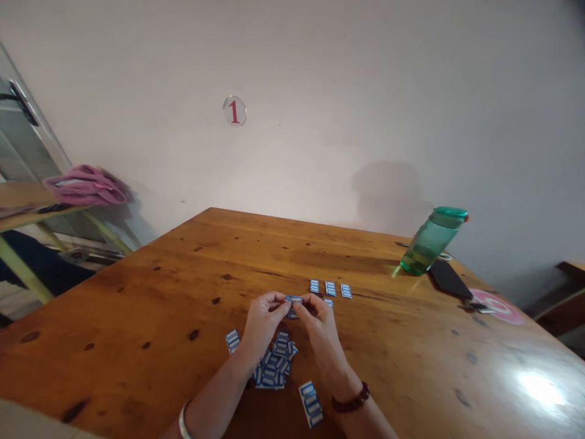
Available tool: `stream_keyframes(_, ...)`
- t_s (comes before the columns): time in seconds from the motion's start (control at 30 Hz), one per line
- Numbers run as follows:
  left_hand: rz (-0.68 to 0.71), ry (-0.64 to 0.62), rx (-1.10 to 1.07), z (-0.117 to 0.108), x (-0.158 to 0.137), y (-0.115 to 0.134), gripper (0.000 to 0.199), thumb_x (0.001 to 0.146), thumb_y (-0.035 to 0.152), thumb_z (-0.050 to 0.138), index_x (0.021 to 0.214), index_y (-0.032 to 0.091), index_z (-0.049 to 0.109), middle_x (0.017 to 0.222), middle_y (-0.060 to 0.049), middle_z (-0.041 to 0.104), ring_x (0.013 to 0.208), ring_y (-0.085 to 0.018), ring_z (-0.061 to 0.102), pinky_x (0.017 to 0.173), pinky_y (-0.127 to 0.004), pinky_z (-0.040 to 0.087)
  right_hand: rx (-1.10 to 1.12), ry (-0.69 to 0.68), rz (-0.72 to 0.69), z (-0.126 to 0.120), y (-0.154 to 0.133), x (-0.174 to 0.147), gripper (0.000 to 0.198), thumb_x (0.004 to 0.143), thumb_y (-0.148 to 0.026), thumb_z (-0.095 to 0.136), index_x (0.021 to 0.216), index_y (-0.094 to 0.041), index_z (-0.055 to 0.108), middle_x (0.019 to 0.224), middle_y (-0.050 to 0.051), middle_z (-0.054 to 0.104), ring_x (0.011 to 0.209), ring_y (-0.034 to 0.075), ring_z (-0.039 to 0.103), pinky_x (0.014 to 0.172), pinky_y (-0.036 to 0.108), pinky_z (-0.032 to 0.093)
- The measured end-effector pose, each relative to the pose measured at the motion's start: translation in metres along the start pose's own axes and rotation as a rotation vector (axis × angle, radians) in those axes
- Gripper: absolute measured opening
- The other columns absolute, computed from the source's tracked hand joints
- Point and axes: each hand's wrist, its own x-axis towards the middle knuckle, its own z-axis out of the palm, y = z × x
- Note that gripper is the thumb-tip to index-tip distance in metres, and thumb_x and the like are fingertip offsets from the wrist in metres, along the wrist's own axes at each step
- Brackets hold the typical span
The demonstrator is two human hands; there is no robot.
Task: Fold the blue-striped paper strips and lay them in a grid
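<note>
Between the fingertips of both hands is a small blue-and-white card [294, 299]. My left hand [265, 317] pinches its left end, and my right hand [319, 315] pinches the right end. Below the hands lies a loose pile of similar blue-and-white cards [274, 366], partly behind my left forearm. One single card [311, 404] rests near my right wrist, and another card [232, 339] sits left of my left hand. Past my right hand, three cards [330, 288] lie in a row, with one more partly hidden by my fingers.
A green water bottle [432, 241] stands at the right of the wooden table [159, 305]. Beside it are a black flat object [450, 279] and a pink round mat [507, 308]. Pink cloth [89, 186] lies on another table at left. A wall rises behind.
</note>
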Motion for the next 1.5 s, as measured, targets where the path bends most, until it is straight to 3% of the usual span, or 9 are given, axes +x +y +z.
stream_keyframes(0.27, -0.058, -0.043, -0.076, 0.0009, -0.0029, -0.0008, 0.016, 0.057, 0.028, 0.071, 0.058, 0.015, 0.062, 0.056, 0.002, 0.061, 0.051, -0.011, 0.055, 0.050, -0.020, 0.044, 0.360, -0.098, 0.191, -0.0042, -0.0046, 0.0001, 0.017, 0.058, -0.030, 0.071, 0.061, -0.016, 0.060, 0.060, -0.001, 0.060, 0.054, 0.011, 0.051, 0.052, 0.022, 0.039)
stream_keyframes(0.8, -0.098, -0.137, -0.135, -0.0030, -0.0042, -0.0006, 0.017, 0.063, 0.032, 0.067, 0.062, 0.015, 0.063, 0.054, 0.002, 0.061, 0.046, -0.011, 0.056, 0.047, -0.021, 0.044, 0.568, -0.205, 0.295, -0.0077, -0.0062, 0.0019, 0.014, 0.059, -0.024, 0.073, 0.060, -0.016, 0.062, 0.061, -0.002, 0.061, 0.053, 0.008, 0.052, 0.051, 0.019, 0.041)
stream_keyframes(1.0, -0.087, -0.137, -0.111, -0.0033, -0.0033, -0.0009, 0.017, 0.063, 0.031, 0.067, 0.062, 0.015, 0.063, 0.055, 0.002, 0.060, 0.048, -0.010, 0.055, 0.049, -0.020, 0.044, 0.552, -0.197, 0.278, -0.0075, -0.0077, 0.0017, 0.015, 0.060, -0.025, 0.072, 0.060, -0.016, 0.060, 0.057, -0.003, 0.059, 0.050, 0.007, 0.049, 0.050, 0.018, 0.038)
stream_keyframes(1.3, -0.048, -0.080, -0.003, -0.0024, -0.0020, -0.0032, 0.014, 0.062, 0.029, 0.068, 0.064, 0.015, 0.065, 0.059, 0.001, 0.064, 0.054, -0.012, 0.058, 0.047, -0.019, 0.043, 0.264, 0.002, 0.098, -0.0025, -0.0063, -0.0006, 0.019, 0.060, -0.029, 0.070, 0.058, -0.016, 0.056, 0.056, -0.004, 0.056, 0.055, 0.010, 0.047, 0.056, 0.022, 0.036)
stream_keyframes(1.5, -0.070, -0.051, 0.009, -0.0037, -0.0008, -0.0034, 0.015, 0.060, 0.029, 0.069, 0.061, 0.014, 0.067, 0.057, 0.000, 0.065, 0.054, -0.012, 0.058, 0.052, -0.021, 0.045, 0.234, -0.022, 0.106, -0.0016, -0.0036, -0.0004, 0.020, 0.061, -0.031, 0.069, 0.061, -0.016, 0.056, 0.058, -0.003, 0.057, 0.056, 0.010, 0.048, 0.057, 0.023, 0.037)
